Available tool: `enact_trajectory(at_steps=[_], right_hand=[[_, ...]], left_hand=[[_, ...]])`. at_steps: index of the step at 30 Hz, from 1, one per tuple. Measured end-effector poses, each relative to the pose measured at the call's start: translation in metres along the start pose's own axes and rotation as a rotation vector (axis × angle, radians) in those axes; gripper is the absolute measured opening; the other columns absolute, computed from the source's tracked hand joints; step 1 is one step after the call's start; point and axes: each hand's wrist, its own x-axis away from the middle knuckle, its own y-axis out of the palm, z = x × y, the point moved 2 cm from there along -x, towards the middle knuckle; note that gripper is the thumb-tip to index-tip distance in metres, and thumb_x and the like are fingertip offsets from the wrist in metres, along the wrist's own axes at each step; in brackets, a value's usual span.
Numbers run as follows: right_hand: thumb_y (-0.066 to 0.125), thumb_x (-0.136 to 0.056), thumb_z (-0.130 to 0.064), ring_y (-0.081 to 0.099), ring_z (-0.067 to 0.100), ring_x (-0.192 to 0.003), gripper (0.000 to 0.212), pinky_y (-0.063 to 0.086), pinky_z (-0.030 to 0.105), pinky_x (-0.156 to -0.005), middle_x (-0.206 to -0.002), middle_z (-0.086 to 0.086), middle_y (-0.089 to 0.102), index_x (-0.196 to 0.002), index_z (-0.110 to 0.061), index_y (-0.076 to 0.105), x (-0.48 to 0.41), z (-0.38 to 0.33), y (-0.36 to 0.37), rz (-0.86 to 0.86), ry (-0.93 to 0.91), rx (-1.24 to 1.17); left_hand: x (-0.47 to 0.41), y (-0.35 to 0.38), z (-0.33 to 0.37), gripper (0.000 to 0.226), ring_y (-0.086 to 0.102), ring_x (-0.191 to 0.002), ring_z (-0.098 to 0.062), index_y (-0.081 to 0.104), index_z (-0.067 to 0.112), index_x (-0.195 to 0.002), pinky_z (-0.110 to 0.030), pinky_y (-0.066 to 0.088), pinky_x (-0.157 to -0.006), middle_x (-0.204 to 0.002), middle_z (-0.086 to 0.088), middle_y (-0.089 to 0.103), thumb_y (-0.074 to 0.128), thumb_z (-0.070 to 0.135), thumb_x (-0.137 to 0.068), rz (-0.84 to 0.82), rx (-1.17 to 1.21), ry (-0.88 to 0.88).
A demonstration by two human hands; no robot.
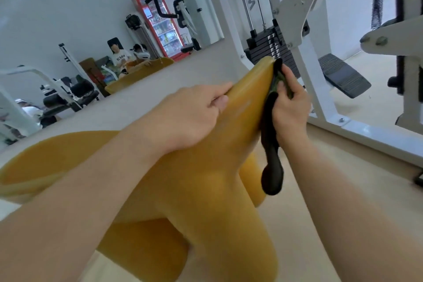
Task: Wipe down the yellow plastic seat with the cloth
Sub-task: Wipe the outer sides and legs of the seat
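Observation:
A yellow plastic seat fills the middle of the head view, with one rounded edge rising toward the upper right. My left hand grips that raised edge from the left, fingers curled on the plastic. My right hand presses a dark cloth against the right side of the same edge. The cloth runs from the top of the edge down past my hand and hangs loose below it.
A white weight machine frame with a black weight stack and a black footplate stands close on the right. A wall mirror on the left reflects gym equipment, seated people and a red drinks fridge. Pale floor lies below.

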Motion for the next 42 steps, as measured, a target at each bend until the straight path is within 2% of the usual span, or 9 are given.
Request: enact_trajectory(at_steps=[3,10,14,17,20,26,31,35,42], right_hand=[[0.046,-0.098,-0.013,0.041,0.002,-0.132,0.040,0.030,0.032,-0.115,-0.142,-0.009,0.050,-0.135,-0.026,0.056,0.021,-0.009,0.002,-0.036,0.062,-0.062],[0.048,-0.093,-0.002,0.034,0.000,-0.133,0.053,0.025,0.018,-0.111,-0.147,-0.010,0.040,-0.141,-0.025,0.044,0.142,-0.029,0.010,-0.108,-0.414,0.154],[0.042,-0.087,0.000,0.054,0.005,-0.113,0.054,0.037,0.017,-0.104,-0.137,-0.001,0.056,-0.133,-0.024,0.057,0.009,-0.015,0.008,0.069,-0.067,0.189],[0.041,-0.091,-0.004,0.054,-0.013,-0.100,0.050,0.038,0.005,-0.093,-0.137,-0.004,0.056,-0.133,-0.026,0.058,-0.016,-0.023,0.005,-0.006,0.107,0.087],[0.047,-0.095,-0.021,0.030,-0.012,-0.130,0.044,0.020,0.012,-0.110,-0.150,-0.019,0.035,-0.138,-0.033,0.049,0.071,-0.029,0.004,-0.052,-0.090,0.046],[0.045,-0.096,-0.021,0.027,-0.007,-0.131,0.046,0.020,0.019,-0.112,-0.150,-0.013,0.032,-0.141,-0.029,0.041,0.103,-0.024,0.018,-0.026,-0.389,0.202],[0.042,-0.099,-0.010,0.058,0.007,-0.104,0.041,0.039,-0.002,-0.080,-0.117,-0.012,0.059,-0.137,-0.020,0.053,-0.030,-0.019,0.000,-0.087,0.115,0.010],[0.047,-0.099,-0.011,0.032,-0.007,-0.134,0.044,0.022,0.009,-0.108,-0.150,-0.010,0.040,-0.139,-0.028,0.049,0.047,-0.018,0.001,-0.064,-0.056,-0.028],[0.047,-0.095,-0.010,0.026,-0.008,-0.137,0.054,0.023,0.021,-0.113,-0.150,-0.019,0.030,-0.141,-0.038,0.038,0.101,0.001,0.002,-0.158,-0.314,0.123]], left_hand=[[0.001,0.011,0.000,0.034,0.057,-0.111,-0.027,0.050,0.033,-0.132,-0.045,0.046,-0.097,-0.123,-0.001,0.064,0.034,0.030,-0.103,0.184,0.009,0.052],[-0.019,0.011,0.006,0.036,0.050,-0.125,-0.023,0.052,0.031,-0.135,-0.038,0.039,-0.105,-0.134,0.002,0.059,0.038,0.028,-0.102,0.210,0.057,0.041],[-0.011,0.011,0.000,0.040,0.049,-0.126,-0.018,0.042,0.034,-0.143,-0.029,0.036,-0.100,-0.137,0.006,0.056,0.036,0.030,-0.104,0.206,0.080,0.076],[-0.013,0.012,0.003,0.034,0.058,-0.110,-0.022,0.054,0.028,-0.132,-0.036,0.045,-0.093,-0.122,-0.001,0.066,0.037,0.027,-0.103,0.214,0.102,0.091],[-0.015,0.012,0.007,0.032,0.060,-0.107,-0.022,0.058,0.030,-0.127,-0.040,0.049,-0.092,-0.116,0.000,0.068,0.041,0.024,-0.101,0.239,0.096,0.080],[-0.014,0.012,0.010,0.031,0.060,-0.109,-0.024,0.059,0.033,-0.125,-0.044,0.048,-0.092,-0.116,0.002,0.068,0.042,0.026,-0.100,0.294,0.062,0.056],[-0.030,0.016,0.019,0.029,0.061,-0.092,-0.023,0.062,0.021,-0.116,-0.044,0.051,-0.085,-0.102,-0.003,0.069,0.038,0.025,-0.101,0.237,0.045,0.061],[-0.043,0.013,0.027,0.028,0.060,-0.100,-0.029,0.064,0.016,-0.114,-0.045,0.048,-0.090,-0.109,-0.006,0.068,0.041,0.023,-0.098,0.240,0.041,-0.014],[-0.038,0.009,0.023,0.036,0.048,-0.124,-0.025,0.051,0.025,-0.135,-0.038,0.038,-0.104,-0.137,-0.004,0.055,0.034,0.023,-0.103,0.097,0.051,-0.008]])
